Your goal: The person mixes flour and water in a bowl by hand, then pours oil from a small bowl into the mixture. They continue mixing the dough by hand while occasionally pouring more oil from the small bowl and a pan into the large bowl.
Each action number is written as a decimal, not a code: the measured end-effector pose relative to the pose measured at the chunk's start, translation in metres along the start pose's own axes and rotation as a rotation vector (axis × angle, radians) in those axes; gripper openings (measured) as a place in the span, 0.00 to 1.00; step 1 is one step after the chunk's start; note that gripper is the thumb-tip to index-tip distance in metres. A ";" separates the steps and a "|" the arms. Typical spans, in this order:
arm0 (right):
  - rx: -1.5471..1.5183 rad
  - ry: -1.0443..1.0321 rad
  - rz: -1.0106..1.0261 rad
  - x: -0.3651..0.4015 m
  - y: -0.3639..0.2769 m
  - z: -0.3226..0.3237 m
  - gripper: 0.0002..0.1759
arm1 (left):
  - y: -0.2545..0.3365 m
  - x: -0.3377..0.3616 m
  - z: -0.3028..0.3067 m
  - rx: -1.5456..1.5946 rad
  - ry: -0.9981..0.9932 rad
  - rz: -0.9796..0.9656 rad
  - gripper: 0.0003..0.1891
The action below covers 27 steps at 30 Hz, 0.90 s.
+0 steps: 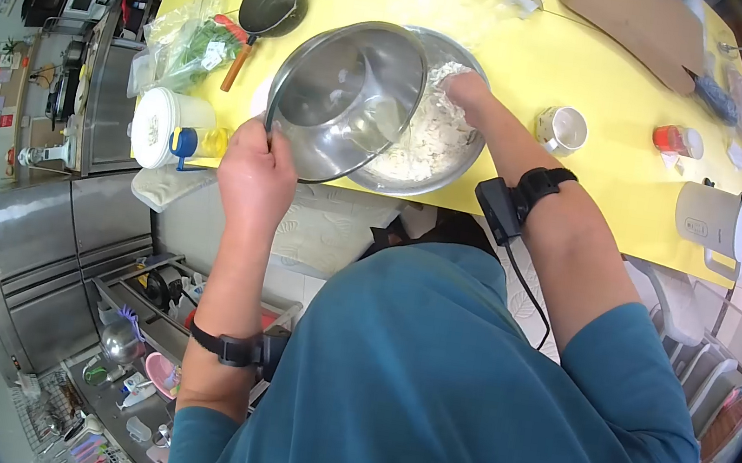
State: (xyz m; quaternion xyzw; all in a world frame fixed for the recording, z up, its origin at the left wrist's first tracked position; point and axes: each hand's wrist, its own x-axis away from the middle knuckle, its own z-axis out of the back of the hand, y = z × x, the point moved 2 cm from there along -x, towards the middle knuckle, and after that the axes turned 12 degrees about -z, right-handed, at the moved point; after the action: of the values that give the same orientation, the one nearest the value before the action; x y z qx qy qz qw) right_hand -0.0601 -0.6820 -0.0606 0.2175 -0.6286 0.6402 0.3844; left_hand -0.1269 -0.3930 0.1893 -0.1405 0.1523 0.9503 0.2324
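My left hand (260,165) is closed on the rim of a steel mixing bowl (318,136), which it holds tilted. A little watery residue shows inside that bowl. Beside it and partly behind it, a second wide metal bowl (467,155) rests on the yellow table, holding a shaggy flour dough (419,149). My right hand (466,94) reaches into this second bowl from the right, down at the dough. Pale, lumpy dough or flour covers its fingers, so how they are bent is hidden.
On the yellow table (525,55), a dark saucepan (270,5), bagged greens (203,50) and a white tub (160,124) stand left. A mug (560,130), a red-labelled jar (673,140) and a white pitcher (710,220) stand right. A brown board (637,28) lies at the back.
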 end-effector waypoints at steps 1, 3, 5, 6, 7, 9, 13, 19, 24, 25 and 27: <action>-0.007 -0.009 0.000 -0.002 0.002 0.001 0.17 | 0.003 -0.001 -0.001 -0.020 0.024 -0.061 0.09; 0.005 -0.009 -0.017 -0.001 0.003 0.003 0.16 | 0.008 -0.002 0.001 -0.056 0.081 -0.160 0.05; 0.059 0.011 -0.032 0.003 0.000 0.004 0.15 | 0.010 -0.004 0.003 -0.088 0.147 -0.241 0.02; 0.106 0.032 -0.040 0.010 -0.003 0.006 0.15 | 0.010 -0.004 0.003 -0.097 0.178 -0.294 0.02; 0.153 0.054 -0.047 0.014 -0.005 0.007 0.15 | 0.008 -0.005 0.005 -0.105 0.209 -0.347 0.03; 0.651 0.008 0.289 -0.044 0.019 0.007 0.15 | 0.006 -0.005 0.009 -0.114 0.252 -0.422 0.06; 0.491 0.017 0.228 -0.041 0.019 0.002 0.16 | 0.010 -0.012 0.028 -0.125 0.275 -0.528 0.14; 0.106 0.108 0.086 0.024 -0.005 -0.001 0.18 | 0.029 -0.024 0.059 -0.087 0.293 -0.726 0.19; 0.333 0.025 0.265 -0.034 0.018 -0.004 0.17 | 0.043 -0.027 0.074 -0.091 0.378 -0.788 0.18; 0.371 0.001 0.329 -0.041 0.020 -0.003 0.16 | 0.046 -0.027 0.069 -0.086 0.362 -0.819 0.18; 0.374 -0.081 0.458 -0.062 0.029 0.000 0.14 | 0.049 -0.030 0.063 -0.129 0.291 -0.863 0.18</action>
State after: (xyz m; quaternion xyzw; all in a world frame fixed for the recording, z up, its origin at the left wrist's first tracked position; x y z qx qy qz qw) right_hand -0.0446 -0.6934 -0.1264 0.1623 -0.5473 0.8057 0.1580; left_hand -0.1376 -0.4237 0.2676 -0.3373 0.0516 0.7445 0.5739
